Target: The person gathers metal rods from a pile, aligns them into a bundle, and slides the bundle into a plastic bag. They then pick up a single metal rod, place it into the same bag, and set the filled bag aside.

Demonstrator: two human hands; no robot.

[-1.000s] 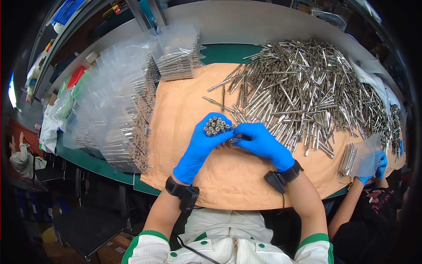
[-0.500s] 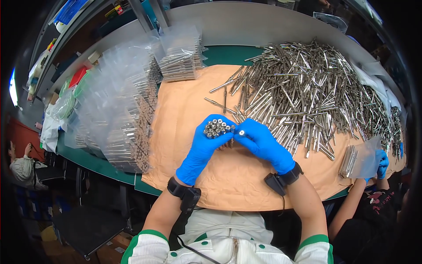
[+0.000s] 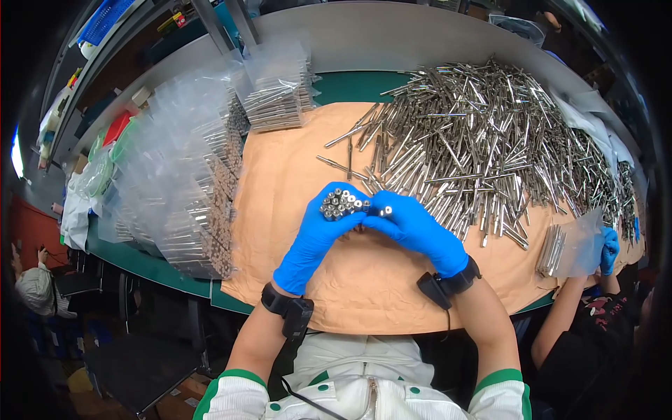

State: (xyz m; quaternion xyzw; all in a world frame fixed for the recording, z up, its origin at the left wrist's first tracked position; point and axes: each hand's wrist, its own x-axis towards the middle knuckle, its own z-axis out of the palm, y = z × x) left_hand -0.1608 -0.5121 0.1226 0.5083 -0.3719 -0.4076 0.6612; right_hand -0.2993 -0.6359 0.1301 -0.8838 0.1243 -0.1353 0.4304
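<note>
Steel pins [image 3: 341, 204] stand bunched on end in my left hand [image 3: 316, 238], its grip clamped around them above the tan paper [image 3: 294, 175] on the desk [image 3: 364, 87]. My right hand [image 3: 414, 227] pinches one more pin [image 3: 384, 211] against the bunch.

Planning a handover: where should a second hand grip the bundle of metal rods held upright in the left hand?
Probably around the bundle of metal rods just under the exposed ends, coming from the far side; the left hand wraps the near side and the right hand closes from the right.
</note>
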